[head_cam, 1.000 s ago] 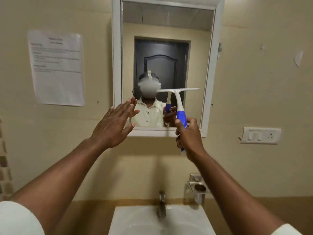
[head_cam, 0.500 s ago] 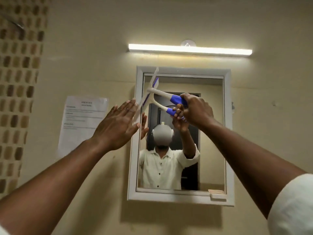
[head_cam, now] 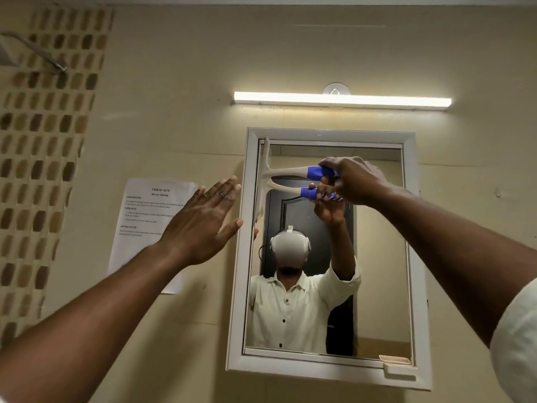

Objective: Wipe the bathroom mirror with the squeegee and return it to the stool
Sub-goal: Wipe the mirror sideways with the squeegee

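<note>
My right hand [head_cam: 356,181] grips the squeegee [head_cam: 286,173], its blade upright against the mirror's [head_cam: 374,286] upper-left edge. My left hand [head_cam: 203,222] is spread flat beside the frame.

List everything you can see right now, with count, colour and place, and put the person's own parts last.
squeegee: one, white with a blue grip, blade upright at the mirror's upper left edge, handle pointing right
mirror: one, white frame, on the wall, centre right
light bar: one, white, lit, on the wall above the mirror
printed sheet: one, white with black text, on the wall left of the mirror
mosaic tile strip: one, brown and beige, far left wall
metal bar: one, silver, upper left over the tiles
left hand: open, flat, empty, raised by the mirror's left frame
right hand: closed around the squeegee's blue grip
</note>
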A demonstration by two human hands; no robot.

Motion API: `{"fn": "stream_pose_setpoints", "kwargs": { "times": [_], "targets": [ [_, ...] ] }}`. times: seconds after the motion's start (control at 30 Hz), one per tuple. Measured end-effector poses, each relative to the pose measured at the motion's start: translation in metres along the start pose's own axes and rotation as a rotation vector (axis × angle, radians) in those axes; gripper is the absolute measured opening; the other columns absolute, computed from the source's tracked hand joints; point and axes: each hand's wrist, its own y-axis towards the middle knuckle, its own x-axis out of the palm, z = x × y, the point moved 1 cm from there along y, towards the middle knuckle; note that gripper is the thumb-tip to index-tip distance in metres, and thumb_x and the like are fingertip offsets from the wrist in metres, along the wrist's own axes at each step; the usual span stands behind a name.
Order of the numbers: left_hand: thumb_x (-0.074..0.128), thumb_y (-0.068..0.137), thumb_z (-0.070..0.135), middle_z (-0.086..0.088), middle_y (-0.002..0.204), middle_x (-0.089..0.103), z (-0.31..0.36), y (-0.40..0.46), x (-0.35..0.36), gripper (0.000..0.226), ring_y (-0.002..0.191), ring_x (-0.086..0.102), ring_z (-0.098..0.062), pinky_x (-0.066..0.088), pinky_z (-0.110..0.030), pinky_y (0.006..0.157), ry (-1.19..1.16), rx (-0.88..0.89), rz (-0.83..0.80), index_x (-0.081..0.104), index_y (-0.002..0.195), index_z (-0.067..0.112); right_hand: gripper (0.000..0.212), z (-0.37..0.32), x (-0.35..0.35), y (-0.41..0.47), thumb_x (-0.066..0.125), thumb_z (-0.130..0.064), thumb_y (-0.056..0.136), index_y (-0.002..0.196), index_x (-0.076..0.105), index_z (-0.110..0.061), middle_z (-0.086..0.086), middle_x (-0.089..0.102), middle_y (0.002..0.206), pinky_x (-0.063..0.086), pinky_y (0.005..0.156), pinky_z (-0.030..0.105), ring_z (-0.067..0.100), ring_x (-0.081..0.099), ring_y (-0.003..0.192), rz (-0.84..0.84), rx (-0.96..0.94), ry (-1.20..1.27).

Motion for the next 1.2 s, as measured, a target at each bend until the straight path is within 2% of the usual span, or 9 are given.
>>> {"fn": "stream_pose_setpoints", "kwargs": {
  "times": [0.13, 0.37, 0.47, 0.6, 0.7, 0.83, 0.93, 1.1, 1.2],
  "targets": [
    [0.025, 0.095, 0.05, 0.01, 0.157, -0.01, -0.003, 0.001, 0.006, 0.066, 0.144, -0.009, -0.005, -0.006, -0.028, 0.117, -0.004, -0.007, 0.015, -0.005, 0.148, 0.026, 0.049, 0.004, 0.002, 0.005, 0.057, -0.004, 0.084, 0.13, 0.05, -0.016, 0.012, 0.065, 0.108, 0.039, 0.063, 0.031, 0.02, 0.053, 0.08, -0.002, -0.024, -0.007],
    [0.026, 0.095, 0.05, 0.012, 0.157, -0.011, -0.001, 0.003, 0.016, 0.066, 0.144, -0.009, -0.005, -0.006, -0.028, 0.118, -0.011, -0.017, -0.002, -0.006, 0.148, 0.028, 0.052, 0.006, 0.002, 0.008, 0.053, -0.001, 0.084, 0.133, 0.047, -0.015, 0.015, 0.064, 0.114, 0.044, 0.066, 0.032, 0.028, 0.06, 0.089, -0.049, -0.059, -0.006],
    [0.026, 0.095, 0.05, 0.012, 0.157, -0.012, -0.001, 0.005, 0.019, 0.066, 0.144, -0.009, -0.005, -0.006, -0.027, 0.117, -0.013, -0.016, -0.002, -0.007, 0.148, 0.029, 0.052, 0.008, 0.002, 0.008, 0.053, -0.002, 0.086, 0.136, 0.045, -0.015, 0.015, 0.063, 0.116, 0.046, 0.067, 0.032, 0.027, 0.06, 0.09, -0.066, -0.067, -0.003],
    [0.026, 0.095, 0.05, 0.012, 0.156, -0.012, 0.002, 0.006, 0.022, 0.065, 0.144, -0.01, -0.004, -0.007, -0.025, 0.116, -0.022, -0.014, 0.001, -0.008, 0.147, 0.03, 0.054, 0.009, 0.002, 0.008, 0.052, -0.001, 0.086, 0.138, 0.044, -0.015, 0.015, 0.063, 0.118, 0.041, 0.065, 0.029, 0.021, 0.056, 0.086, -0.054, -0.078, -0.004],
    [0.027, 0.095, 0.05, 0.013, 0.156, -0.013, 0.005, 0.008, 0.025, 0.065, 0.143, -0.011, -0.003, -0.007, -0.025, 0.116, -0.037, -0.015, -0.003, -0.008, 0.146, 0.03, 0.056, 0.01, 0.002, 0.008, 0.052, 0.0, 0.085, 0.138, 0.044, -0.014, 0.015, 0.062, 0.12, 0.043, 0.066, 0.03, 0.026, 0.06, 0.091, -0.051, -0.085, -0.005],
    [0.027, 0.095, 0.049, 0.012, 0.155, -0.013, 0.01, 0.01, 0.03, 0.065, 0.143, -0.011, -0.003, -0.006, -0.027, 0.117, -0.057, -0.018, -0.015, -0.006, 0.148, 0.029, 0.055, 0.017, -0.002, 0.006, 0.054, -0.003, 0.085, 0.137, 0.044, -0.015, 0.016, 0.063, 0.118, 0.045, 0.065, 0.031, 0.027, 0.06, 0.089, -0.044, -0.084, -0.024],
    [0.029, 0.096, 0.047, 0.011, 0.157, -0.011, 0.017, 0.011, 0.034, 0.065, 0.144, -0.009, -0.005, -0.004, -0.029, 0.118, -0.081, -0.014, -0.035, -0.005, 0.148, 0.027, 0.054, 0.028, -0.009, -0.002, 0.051, -0.004, 0.086, 0.138, 0.044, -0.016, 0.016, 0.063, 0.119, 0.051, 0.066, 0.036, 0.029, 0.062, 0.091, -0.039, -0.057, -0.027],
    [0.027, 0.095, 0.051, 0.013, 0.155, -0.012, 0.034, 0.018, 0.045, 0.065, 0.141, -0.011, -0.001, -0.005, -0.027, 0.116, -0.14, 0.017, -0.033, -0.007, 0.146, 0.03, 0.053, 0.049, -0.023, -0.021, 0.051, -0.002, 0.087, 0.138, 0.043, -0.014, 0.019, 0.061, 0.121, 0.054, 0.083, 0.051, 0.034, 0.061, 0.099, -0.073, -0.005, -0.003],
    [0.021, 0.087, 0.057, 0.018, 0.15, -0.015, 0.049, 0.026, 0.052, 0.068, 0.139, -0.013, 0.002, -0.007, -0.024, 0.114, -0.176, 0.049, -0.024, -0.009, 0.143, 0.033, 0.054, 0.064, -0.032, -0.033, 0.051, 0.0, 0.086, 0.138, 0.044, -0.013, 0.018, 0.061, 0.122, 0.054, 0.082, 0.05, 0.032, 0.061, 0.097, -0.072, 0.026, -0.013]
  ]
}}
